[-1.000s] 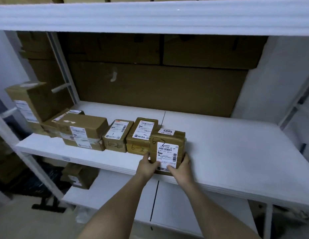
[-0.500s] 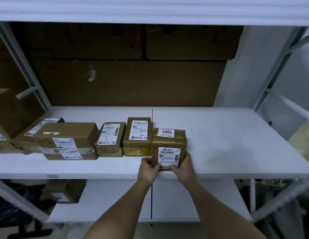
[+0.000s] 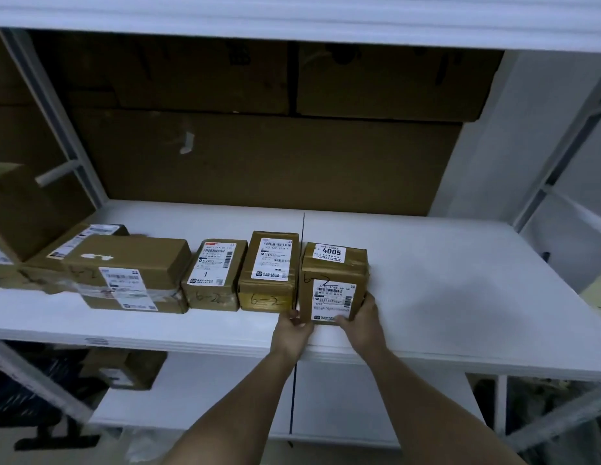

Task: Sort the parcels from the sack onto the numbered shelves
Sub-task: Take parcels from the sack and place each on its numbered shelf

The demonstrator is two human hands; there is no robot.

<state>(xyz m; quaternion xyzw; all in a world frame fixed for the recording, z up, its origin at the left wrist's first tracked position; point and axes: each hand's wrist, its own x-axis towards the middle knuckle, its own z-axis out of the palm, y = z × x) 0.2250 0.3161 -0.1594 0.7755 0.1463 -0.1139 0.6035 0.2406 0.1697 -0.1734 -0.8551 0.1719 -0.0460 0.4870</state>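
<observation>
A brown cardboard parcel (image 3: 332, 268) with a "4005" sticker on top and "6-2" written on its front stands on the white shelf (image 3: 460, 297), at the right end of a row of parcels. My left hand (image 3: 290, 333) grips its lower left front corner. My right hand (image 3: 363, 322) holds its lower right corner, fingers on the front label. Left of it stand two smaller parcels marked "6-2", one (image 3: 270, 270) touching it and one (image 3: 213, 275) further left. A wider box (image 3: 131, 273) lies beyond them.
More boxes (image 3: 20, 209) are stacked at the shelf's far left. Large flat cartons (image 3: 259, 156) lean against the back. The upper shelf's edge (image 3: 292, 21) overhangs. A lower shelf (image 3: 359, 397) holds one parcel (image 3: 124, 367) at left. Metal uprights (image 3: 561, 146) stand at right.
The parcel has been pushed slightly deeper onto the shelf, beside the row. My hands stay on its lower front corners. The view has shifted a little.
</observation>
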